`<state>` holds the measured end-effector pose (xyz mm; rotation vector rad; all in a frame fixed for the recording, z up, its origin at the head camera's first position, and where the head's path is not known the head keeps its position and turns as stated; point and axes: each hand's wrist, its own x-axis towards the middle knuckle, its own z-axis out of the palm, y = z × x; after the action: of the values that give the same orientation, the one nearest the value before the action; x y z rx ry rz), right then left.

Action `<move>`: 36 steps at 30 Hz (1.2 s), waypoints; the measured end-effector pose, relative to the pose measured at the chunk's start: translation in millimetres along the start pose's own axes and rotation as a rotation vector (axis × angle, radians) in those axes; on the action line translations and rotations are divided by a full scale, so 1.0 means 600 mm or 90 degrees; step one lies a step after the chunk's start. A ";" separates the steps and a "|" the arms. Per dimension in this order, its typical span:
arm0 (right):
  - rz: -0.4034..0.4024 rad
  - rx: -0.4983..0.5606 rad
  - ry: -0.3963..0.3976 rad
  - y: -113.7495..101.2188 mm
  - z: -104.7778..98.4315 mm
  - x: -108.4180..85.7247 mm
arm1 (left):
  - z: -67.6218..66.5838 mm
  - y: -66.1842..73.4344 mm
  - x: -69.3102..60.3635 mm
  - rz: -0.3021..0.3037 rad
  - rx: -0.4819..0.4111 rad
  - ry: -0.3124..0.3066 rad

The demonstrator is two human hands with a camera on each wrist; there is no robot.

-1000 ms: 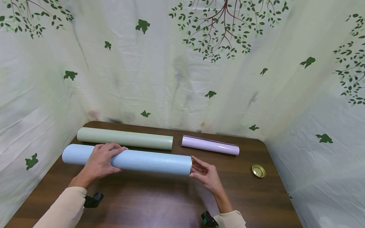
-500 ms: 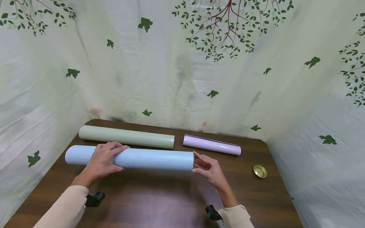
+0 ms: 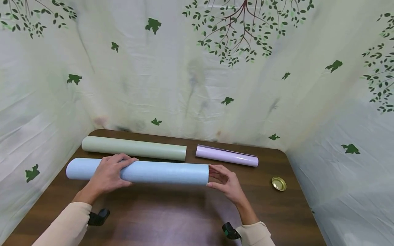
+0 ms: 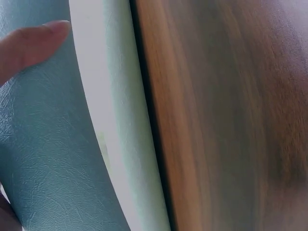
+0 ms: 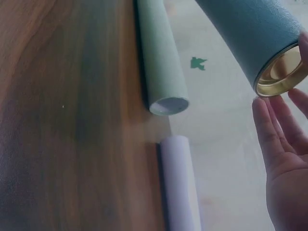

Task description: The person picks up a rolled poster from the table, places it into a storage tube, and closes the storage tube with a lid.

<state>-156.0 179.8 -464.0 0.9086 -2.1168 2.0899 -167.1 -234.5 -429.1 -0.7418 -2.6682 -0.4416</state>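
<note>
A long light-blue cardboard tube [image 3: 166,172] is held level above the table. My left hand [image 3: 109,172] grips it left of its middle, thumb on the near side. At its right end my right hand [image 3: 226,182] has fingertips and thumb on opposite sides of the rim. The right wrist view shows a recessed gold metal cap [image 5: 279,77] in that end, with the fingertips on its edge and the palm apart from the tube. A separate round gold lid [image 3: 278,183] lies on the table to the right, touched by neither hand.
Behind the blue tube lies a longer pale-green tube [image 3: 135,148]. A shorter roll of lilac paper [image 3: 227,155] lies right of it. All are on a brown wooden table [image 3: 172,215], with a leaf-printed curtain [image 3: 191,85] around its back and sides.
The tube's right end has risen slightly, so the tube looks more level, and its gold edge is now hidden from the head view. My right hand has shifted slightly right with that end.
</note>
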 end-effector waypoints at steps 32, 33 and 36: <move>-0.001 0.010 0.015 0.024 0.018 -0.012 | 0.010 0.002 -0.012 -0.036 -0.017 -0.023; 0.004 0.008 0.013 0.024 0.018 -0.013 | 0.010 0.001 -0.012 -0.035 -0.017 -0.024; 0.022 0.005 0.003 0.026 0.018 -0.014 | 0.012 0.000 -0.014 -0.035 -0.008 -0.026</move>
<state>-151.3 172.1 -482.5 0.8742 -2.1384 2.1161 -162.1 -235.3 -438.8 -0.6888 -2.7323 -0.4634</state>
